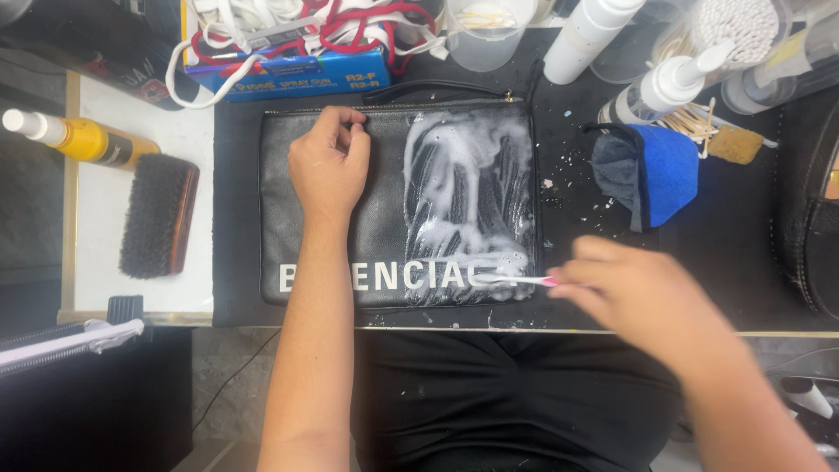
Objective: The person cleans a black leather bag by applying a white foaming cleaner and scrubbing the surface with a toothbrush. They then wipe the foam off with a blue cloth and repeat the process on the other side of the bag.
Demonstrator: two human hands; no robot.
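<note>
While our left hand [329, 163] presses flat and holds nothing on the foamy black pouch [350, 236] lying mid-mat, our right hand [634, 293] pinches a small brush [516, 280]; the clear tub [743, 26] behind holds cotton swabs.

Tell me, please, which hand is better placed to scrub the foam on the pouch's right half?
Probably the right hand: it grips the pink-handled brush, whose head lies at the foam. The left hand is pressed flat on the black leather pouch near its top edge, steadying it.
</note>
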